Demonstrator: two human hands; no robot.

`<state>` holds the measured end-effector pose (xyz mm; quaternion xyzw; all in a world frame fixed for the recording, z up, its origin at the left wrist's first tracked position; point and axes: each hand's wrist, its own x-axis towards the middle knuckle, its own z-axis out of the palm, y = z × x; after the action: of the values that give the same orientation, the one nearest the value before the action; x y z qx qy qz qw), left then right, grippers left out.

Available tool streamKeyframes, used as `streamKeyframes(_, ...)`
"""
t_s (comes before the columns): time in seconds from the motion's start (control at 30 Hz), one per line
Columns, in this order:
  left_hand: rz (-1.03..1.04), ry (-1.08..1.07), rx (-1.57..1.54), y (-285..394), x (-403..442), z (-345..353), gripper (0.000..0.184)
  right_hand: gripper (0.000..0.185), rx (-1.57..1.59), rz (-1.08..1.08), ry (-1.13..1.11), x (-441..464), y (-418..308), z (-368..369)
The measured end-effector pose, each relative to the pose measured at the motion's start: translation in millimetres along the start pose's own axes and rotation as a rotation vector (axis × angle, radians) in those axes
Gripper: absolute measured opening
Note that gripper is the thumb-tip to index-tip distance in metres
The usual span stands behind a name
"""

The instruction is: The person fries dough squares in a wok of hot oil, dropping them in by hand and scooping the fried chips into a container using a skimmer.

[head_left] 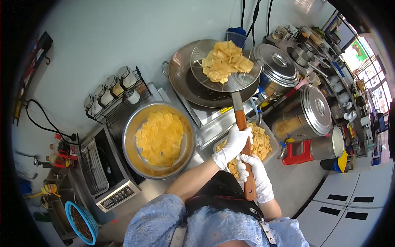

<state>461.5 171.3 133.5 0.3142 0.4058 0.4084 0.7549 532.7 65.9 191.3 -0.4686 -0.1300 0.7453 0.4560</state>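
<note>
Both hands, in white gloves, grip the wooden handle of a large mesh skimmer [236,82]. My left hand [233,147] is wrapped round the upper part of the handle. Lower down, near the handle's end, my right hand [256,175] is closed on it. A pile of golden fried chips [224,59] lies on the mesh, above a wide dark wok [180,76]. Flat yellow square pieces [160,138] sit in a round metal bowl [187,156] to the left. Below the hands, a plastic tub [273,154] holds browned chips [260,142], partly hidden by my arms and the handle.
Lidded steel pots [319,111] stand on the right, with a red stool [296,152] below. On the left are an induction cooker [119,197], a wire rack of jars [113,84] and a blue basket [68,214]. White cabinets [358,197] stand at lower right.
</note>
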Motion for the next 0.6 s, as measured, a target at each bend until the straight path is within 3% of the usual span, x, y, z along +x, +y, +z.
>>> streamKeyframes(0.27, 0.035, -0.093, -0.082, 22, -8, 14, 0.014, 0.017, -0.057, -0.077, 0.028, -8, -3, 4)
streamKeyframes(0.6, 0.063, -0.061, -0.081, 24, -13, 16, 0.018, 0.020, -0.033, -0.073, 0.013, -15, -3, 10)
